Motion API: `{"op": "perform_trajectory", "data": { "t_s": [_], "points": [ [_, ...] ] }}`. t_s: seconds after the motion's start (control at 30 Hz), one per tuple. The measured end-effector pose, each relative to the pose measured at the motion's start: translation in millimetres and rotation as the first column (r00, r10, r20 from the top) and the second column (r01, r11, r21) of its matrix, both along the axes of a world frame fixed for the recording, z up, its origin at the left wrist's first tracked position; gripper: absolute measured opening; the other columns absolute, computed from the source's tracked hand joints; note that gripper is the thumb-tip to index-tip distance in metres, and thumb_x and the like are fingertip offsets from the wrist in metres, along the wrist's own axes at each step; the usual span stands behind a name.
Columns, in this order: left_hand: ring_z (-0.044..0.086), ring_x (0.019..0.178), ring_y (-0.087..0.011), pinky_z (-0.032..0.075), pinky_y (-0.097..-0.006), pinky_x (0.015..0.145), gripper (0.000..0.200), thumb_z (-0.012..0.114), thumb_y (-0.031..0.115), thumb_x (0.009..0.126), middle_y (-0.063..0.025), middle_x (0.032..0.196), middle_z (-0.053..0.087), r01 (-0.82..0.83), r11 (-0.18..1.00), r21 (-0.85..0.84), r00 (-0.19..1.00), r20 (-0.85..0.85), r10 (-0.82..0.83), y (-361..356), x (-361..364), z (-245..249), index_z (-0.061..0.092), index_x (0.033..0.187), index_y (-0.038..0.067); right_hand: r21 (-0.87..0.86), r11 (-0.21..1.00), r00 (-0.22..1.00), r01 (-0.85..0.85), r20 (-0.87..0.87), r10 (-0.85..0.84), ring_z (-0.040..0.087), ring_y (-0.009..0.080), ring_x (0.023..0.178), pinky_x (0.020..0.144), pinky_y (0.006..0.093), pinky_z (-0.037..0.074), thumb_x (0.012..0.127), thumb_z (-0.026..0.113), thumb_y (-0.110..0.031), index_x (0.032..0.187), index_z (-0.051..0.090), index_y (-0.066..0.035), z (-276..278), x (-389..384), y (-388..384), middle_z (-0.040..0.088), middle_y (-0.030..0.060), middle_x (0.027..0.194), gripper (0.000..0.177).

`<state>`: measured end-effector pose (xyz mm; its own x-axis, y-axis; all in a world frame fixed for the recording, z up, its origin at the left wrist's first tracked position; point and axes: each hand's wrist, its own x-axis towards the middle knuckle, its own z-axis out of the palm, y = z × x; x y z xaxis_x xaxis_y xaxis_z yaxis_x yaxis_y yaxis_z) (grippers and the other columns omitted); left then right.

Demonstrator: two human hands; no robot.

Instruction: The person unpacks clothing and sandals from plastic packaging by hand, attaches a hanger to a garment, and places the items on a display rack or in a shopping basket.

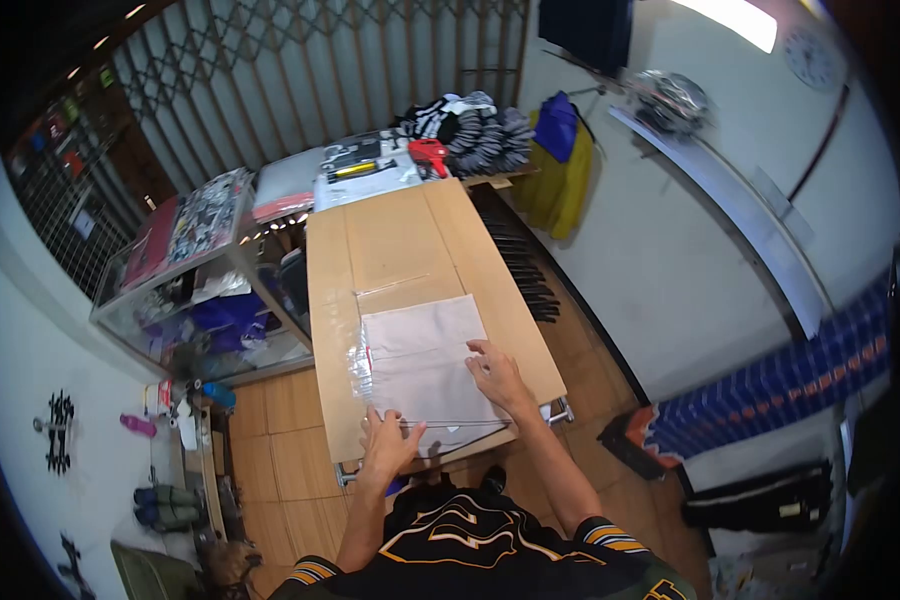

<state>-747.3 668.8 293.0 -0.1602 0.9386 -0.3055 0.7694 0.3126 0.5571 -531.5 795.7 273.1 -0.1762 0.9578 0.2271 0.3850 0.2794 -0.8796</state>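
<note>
A pale pinkish-grey folded cloth [425, 350] lies flat on the wooden board tabletop, its near part reaching the table's front edge. Clear plastic film [357, 362] shows along the cloth's left side, with a small red mark by the edge. At the cloth's near left corner is my left hand [390, 445], thumb and fingers spread apart. My right hand [498, 380] is over the cloth's right edge, fingers loosely bent and apart, holding nothing visible. Thin dark lines cross the cloth's near part between the two hands.
Beyond the board [400, 235] lie a red tape dispenser [429, 157], a yellow-handled tool [354, 171] and striped bundles [490, 140]. A glass display case [205, 290] stands left. Blue patterned fabric [770, 370] hangs at right. Metal table corners [567, 411] protrude near me.
</note>
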Motion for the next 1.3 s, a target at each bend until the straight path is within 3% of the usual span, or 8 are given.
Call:
{"op": "perform_trajectory", "data": {
  "t_s": [0.1, 0.2, 0.27, 0.3, 0.37, 0.47, 0.9, 1.3],
  "points": [
    [0.025, 0.134, -0.0576, 0.027, -0.0633, 0.107, 0.076, 0.069, 0.049, 0.084, -0.0378, 0.148, 0.017, -0.116, 0.992, 0.040, 0.993, 0.012, 0.115, -4, 41, -3, 0.044, 0.136, 0.000, -0.059, 0.994, 0.992, -0.088, 0.081, 0.093, 0.065, 0.0354, 0.101, 0.088, 0.0400, 0.052, 0.087, 0.064, -0.007, 0.114, 0.063, 0.000, 7, -2, 27, 0.067, 0.0205, 0.111, 0.028],
    [0.016, 0.135, -0.0641, 0.021, -0.0688, 0.108, 0.089, 0.068, 0.053, 0.082, -0.0426, 0.150, 0.006, -0.140, 0.990, 0.031, 0.989, 0.053, 0.138, -4, 71, -3, 0.033, 0.144, -0.001, 0.122, 0.967, 0.965, -0.224, 0.164, 0.203, 0.059, 0.0386, 0.112, 0.096, 0.0404, 0.048, 0.086, 0.063, -0.006, 0.115, 0.063, -0.002, -17, -15, 62, 0.065, 0.0203, 0.116, 0.029],
    [0.005, 0.133, -0.0695, 0.014, -0.0723, 0.107, 0.104, 0.066, 0.057, 0.082, -0.0488, 0.146, -0.003, -0.131, 0.991, 0.000, 0.991, 0.041, 0.131, -1, 82, -12, 0.017, 0.149, -0.006, 0.254, 0.919, 0.920, -0.300, 0.332, 0.209, 0.048, 0.0405, 0.126, 0.106, 0.0484, 0.038, 0.090, 0.060, -0.014, 0.123, 0.060, -0.006, -27, -26, 77, 0.057, 0.0196, 0.131, 0.034],
    [0.005, 0.133, -0.0695, 0.014, -0.0723, 0.107, 0.104, 0.066, 0.057, 0.082, -0.0488, 0.146, -0.003, -0.165, 0.986, -0.001, 0.986, 0.039, 0.165, 1, 82, -25, 0.017, 0.149, -0.006, 0.254, 0.909, 0.913, -0.331, 0.330, 0.240, 0.048, 0.0405, 0.126, 0.106, 0.0484, 0.038, 0.090, 0.060, -0.014, 0.123, 0.060, -0.006, -32, -30, 80, 0.057, 0.0196, 0.131, 0.034],
    [-0.005, 0.135, -0.0669, 0.007, -0.0684, 0.111, 0.111, 0.063, 0.061, 0.083, -0.0492, 0.146, -0.007, -0.257, 0.966, -0.004, 0.966, 0.014, 0.257, 8, 82, -48, 0.010, 0.148, -0.012, 0.215, 0.915, 0.791, -0.341, 0.592, 0.155, 0.038, 0.0424, 0.135, 0.111, 0.0582, 0.026, 0.095, 0.054, -0.028, 0.133, 0.055, -0.011, -41, -35, 81, 0.046, 0.0179, 0.145, 0.041],
    [-0.010, 0.134, -0.0679, 0.003, -0.0707, 0.109, 0.112, 0.059, 0.062, 0.086, -0.0514, 0.144, -0.009, -0.309, 0.951, -0.003, 0.951, -0.011, 0.309, 17, 85, -58, 0.005, 0.146, -0.016, 0.199, 0.912, 0.749, -0.359, 0.645, 0.154, 0.029, 0.0432, 0.141, 0.112, 0.0639, 0.017, 0.097, 0.049, -0.036, 0.139, 0.049, -0.014, -50, -37, 83, 0.037, 0.0171, 0.152, 0.048],
    [-0.004, 0.140, -0.0606, -0.002, -0.0688, 0.110, 0.104, 0.051, 0.064, 0.088, -0.0434, 0.151, 0.003, -0.263, 0.922, 0.283, 0.909, -0.247, 0.335, 111, 22, -83, 0.015, 0.148, -0.013, 0.217, 0.971, 0.759, -0.100, 0.648, -0.066, 0.024, 0.0451, 0.142, 0.113, 0.0630, 0.013, 0.094, 0.052, -0.043, 0.145, 0.044, -0.015, -50, -23, 48, 0.031, 0.0222, 0.154, 0.059],
    [0.014, 0.142, -0.0537, 0.014, -0.0635, 0.113, 0.096, 0.053, 0.061, 0.088, -0.0345, 0.154, 0.018, 0.071, 0.959, 0.275, 0.953, -0.304, 0.016, 220, -33, -82, 0.026, 0.146, -0.010, 0.231, 0.960, 0.775, -0.158, 0.631, -0.024, 0.027, 0.0537, 0.137, 0.109, 0.0662, 0.021, 0.092, 0.058, -0.041, 0.145, 0.041, -0.008, -59, -30, -10, 0.031, 0.0368, 0.146, 0.065]
  ]
}}
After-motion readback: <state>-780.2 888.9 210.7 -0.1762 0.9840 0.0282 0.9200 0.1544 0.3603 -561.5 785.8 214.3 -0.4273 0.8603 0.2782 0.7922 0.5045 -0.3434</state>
